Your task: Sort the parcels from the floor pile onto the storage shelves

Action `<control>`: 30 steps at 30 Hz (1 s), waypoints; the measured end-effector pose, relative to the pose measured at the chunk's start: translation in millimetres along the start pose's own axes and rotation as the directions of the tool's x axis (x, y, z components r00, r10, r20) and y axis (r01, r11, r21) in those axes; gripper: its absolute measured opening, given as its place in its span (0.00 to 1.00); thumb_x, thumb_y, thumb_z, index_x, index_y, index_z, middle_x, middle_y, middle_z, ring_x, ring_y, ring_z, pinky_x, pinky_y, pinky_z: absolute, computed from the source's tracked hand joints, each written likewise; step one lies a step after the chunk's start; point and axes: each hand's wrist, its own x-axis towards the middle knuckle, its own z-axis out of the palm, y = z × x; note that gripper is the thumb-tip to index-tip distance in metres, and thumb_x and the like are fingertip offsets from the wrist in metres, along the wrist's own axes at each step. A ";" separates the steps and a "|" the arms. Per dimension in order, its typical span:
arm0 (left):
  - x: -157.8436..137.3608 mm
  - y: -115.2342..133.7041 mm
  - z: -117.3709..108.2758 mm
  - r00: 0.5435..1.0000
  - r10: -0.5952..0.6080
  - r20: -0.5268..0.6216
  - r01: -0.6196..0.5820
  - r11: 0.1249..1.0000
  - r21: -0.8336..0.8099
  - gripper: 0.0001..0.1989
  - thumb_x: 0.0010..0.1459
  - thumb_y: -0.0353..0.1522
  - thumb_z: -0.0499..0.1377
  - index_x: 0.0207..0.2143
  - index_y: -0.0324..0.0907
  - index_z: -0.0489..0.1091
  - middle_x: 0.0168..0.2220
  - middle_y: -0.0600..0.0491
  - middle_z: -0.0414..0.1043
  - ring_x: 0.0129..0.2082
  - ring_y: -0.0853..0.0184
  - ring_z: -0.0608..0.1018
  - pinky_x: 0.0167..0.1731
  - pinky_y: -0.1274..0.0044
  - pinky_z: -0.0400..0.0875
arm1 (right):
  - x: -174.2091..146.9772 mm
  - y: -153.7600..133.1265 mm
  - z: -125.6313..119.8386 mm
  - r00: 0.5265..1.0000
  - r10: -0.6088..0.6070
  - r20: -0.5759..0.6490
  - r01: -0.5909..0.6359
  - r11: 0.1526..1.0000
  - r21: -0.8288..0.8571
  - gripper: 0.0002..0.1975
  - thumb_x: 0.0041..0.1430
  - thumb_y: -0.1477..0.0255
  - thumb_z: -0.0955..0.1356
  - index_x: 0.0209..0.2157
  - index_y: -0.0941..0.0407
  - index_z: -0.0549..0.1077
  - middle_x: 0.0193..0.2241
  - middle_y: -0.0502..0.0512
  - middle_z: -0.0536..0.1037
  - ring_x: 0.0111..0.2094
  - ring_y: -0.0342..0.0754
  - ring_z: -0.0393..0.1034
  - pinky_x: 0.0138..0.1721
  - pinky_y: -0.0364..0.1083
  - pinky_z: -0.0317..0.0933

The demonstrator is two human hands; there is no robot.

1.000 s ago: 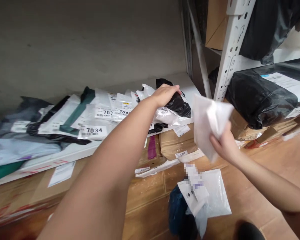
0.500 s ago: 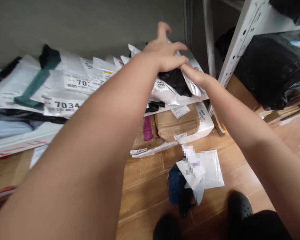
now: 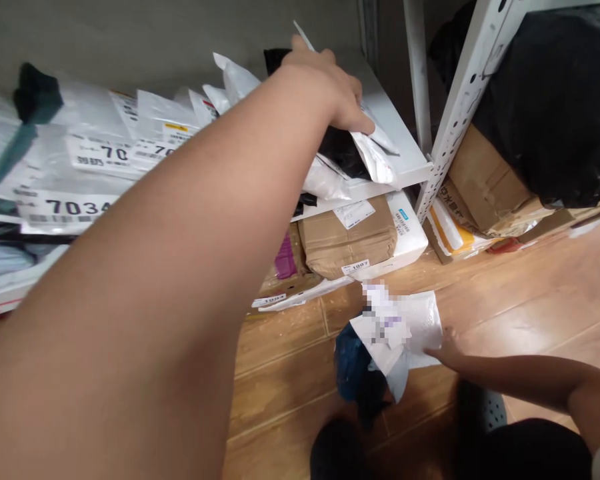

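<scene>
Left hand (image 3: 325,83) has its fingers curled down over a white mailer (image 3: 375,155) at the right end of the shelf (image 3: 405,160), pressing it onto the black bag (image 3: 340,148) there. Right hand (image 3: 447,348) is down on the floor below that shelf, fingertips just touching a white padded envelope (image 3: 420,320). Not gripping it, fingers look loose. A dark blue bag (image 3: 353,363) lies right beside the envelope.

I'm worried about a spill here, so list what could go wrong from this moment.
1. The left hand presses on the white mailer, which overhangs the edge of the shelf; it may slide off if released.
2. The right hand touches the white parcel on the floor beside the dark blue bag, close to the feet; either could be stepped on.
</scene>
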 end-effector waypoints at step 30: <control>-4.7 -9.5 14.5 0.985 0.160 -0.069 -0.147 0.976 0.161 0.34 0.63 0.49 0.56 0.62 0.34 0.72 0.60 0.37 0.72 0.64 0.37 0.69 0.60 0.56 0.67 | 23.5 23.3 -58.7 0.563 -0.826 0.028 0.818 0.552 -0.161 0.26 0.63 0.78 0.62 0.61 0.59 0.74 0.57 0.69 0.78 0.61 0.59 0.72 0.59 0.59 0.72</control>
